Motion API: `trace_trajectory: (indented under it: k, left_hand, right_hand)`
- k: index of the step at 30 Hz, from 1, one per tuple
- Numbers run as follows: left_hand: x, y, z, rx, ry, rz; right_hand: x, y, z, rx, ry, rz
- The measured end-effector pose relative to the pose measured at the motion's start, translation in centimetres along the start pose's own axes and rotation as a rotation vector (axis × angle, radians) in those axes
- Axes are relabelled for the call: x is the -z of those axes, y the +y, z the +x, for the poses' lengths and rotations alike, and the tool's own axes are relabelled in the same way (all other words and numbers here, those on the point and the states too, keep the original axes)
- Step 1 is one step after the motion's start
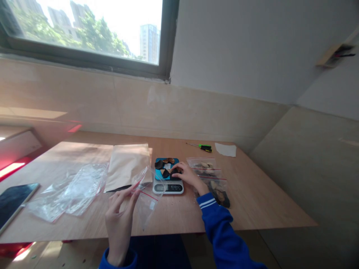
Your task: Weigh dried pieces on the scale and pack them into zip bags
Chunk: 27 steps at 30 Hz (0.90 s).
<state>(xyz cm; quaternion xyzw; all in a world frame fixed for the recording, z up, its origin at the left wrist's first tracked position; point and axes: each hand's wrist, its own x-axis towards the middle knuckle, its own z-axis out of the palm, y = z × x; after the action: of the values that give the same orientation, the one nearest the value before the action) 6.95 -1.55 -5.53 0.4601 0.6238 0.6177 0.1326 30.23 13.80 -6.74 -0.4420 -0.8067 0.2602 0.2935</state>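
A clear zip bag (148,203) with a red seal strip is pinched near its mouth by my left hand (123,209), in front of a small digital kitchen scale (168,188). On the scale's blue platform (158,174) lie several curved dried pieces (159,164), dark brown to black with tan parts. My right hand (186,173) reaches over the platform from the right, its thumb and fingers closed around one dark piece at the platform's right side. The fingers partly hide that piece.
Filled zip bags (217,188) lie right of the scale. A brown paper sheet or bag (129,164) and several clear bags (84,188) lie left, with a phone or tablet (17,203) at the table edge. Behind are a green-and-black screwdriver (204,147) and white paper (226,150).
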Motion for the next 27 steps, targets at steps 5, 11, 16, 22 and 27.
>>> trace_trajectory:
  k: [5,11,16,22,27]
  left_hand:
    - [0.1,-0.1,0.0,0.0,0.015,-0.001]
    - [0.0,0.0,-0.1,0.047,-0.009,-0.024]
    - [-1.5,0.5,0.1,0.095,-0.03,-0.147]
    - [-2.5,1.8,0.0,0.156,0.046,-0.242]
    - [-1.7,2.0,0.1,0.241,0.124,-0.226]
  right_hand:
    - [0.6,-0.5,0.2,-0.018,-0.028,0.174]
    - [1.4,-4.6,-0.5,-0.036,0.152,0.481]
    - [1.7,-11.7,-2.2,0.068,0.119,0.478]
    - [1.4,-14.2,-2.2,0.175,0.069,0.233]
    - [-0.4,-8.1,-0.9,-0.049,0.293,0.097]
